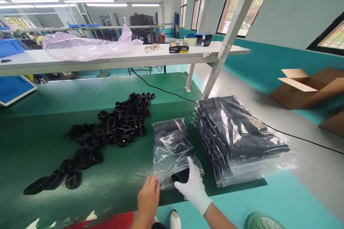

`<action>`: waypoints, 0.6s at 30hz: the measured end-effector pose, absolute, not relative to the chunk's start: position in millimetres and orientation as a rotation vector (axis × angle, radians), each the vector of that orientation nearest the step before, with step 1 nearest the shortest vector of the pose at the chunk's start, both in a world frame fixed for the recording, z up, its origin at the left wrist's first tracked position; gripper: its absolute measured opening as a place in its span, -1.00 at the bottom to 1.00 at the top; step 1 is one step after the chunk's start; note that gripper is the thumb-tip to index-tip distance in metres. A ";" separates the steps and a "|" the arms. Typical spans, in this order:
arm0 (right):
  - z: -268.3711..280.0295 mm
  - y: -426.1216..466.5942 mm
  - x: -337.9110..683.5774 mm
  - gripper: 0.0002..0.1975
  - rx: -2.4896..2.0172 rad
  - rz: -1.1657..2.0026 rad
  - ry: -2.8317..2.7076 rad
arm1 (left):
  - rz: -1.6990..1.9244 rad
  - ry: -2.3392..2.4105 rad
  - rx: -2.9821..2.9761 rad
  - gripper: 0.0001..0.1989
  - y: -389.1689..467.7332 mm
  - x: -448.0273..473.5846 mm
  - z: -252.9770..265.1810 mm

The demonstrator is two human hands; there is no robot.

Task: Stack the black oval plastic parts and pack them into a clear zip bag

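Filled bags; part-full bag, my left hand pinching its edge; black piece, my right hand gripping; loose coils, unbagged.

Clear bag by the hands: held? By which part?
Left grip pinches the clear bag by its near-left corner; whether the gloved right grip holds the black piece can't be told.

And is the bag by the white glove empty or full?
Not empty: black pieces show through the clear bag. Whether it's completely full, I can't tell.
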State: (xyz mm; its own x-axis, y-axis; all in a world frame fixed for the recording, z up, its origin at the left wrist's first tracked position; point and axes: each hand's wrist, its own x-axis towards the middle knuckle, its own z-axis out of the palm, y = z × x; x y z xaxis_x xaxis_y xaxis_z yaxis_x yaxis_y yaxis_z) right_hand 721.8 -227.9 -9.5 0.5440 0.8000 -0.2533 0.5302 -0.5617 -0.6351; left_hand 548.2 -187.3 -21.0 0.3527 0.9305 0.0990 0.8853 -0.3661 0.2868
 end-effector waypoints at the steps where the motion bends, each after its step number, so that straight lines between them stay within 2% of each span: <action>1: -12.7 -227.3 721.5 -0.08 -2.321 0.724 -1.085 | 0.433 1.638 2.411 -0.85 -187.5 548.5 -21.1; 9: -13.0 -210.7 695.4 -0.05 -2.263 0.706 -1.207 | 0.776 1.395 2.568 -0.76 -194.9 551.5 -18.0; 18: -24.2 -177.9 689.5 -0.07 -2.129 0.559 -1.307 | 0.852 1.343 2.496 -0.76 -179.9 542.3 -9.1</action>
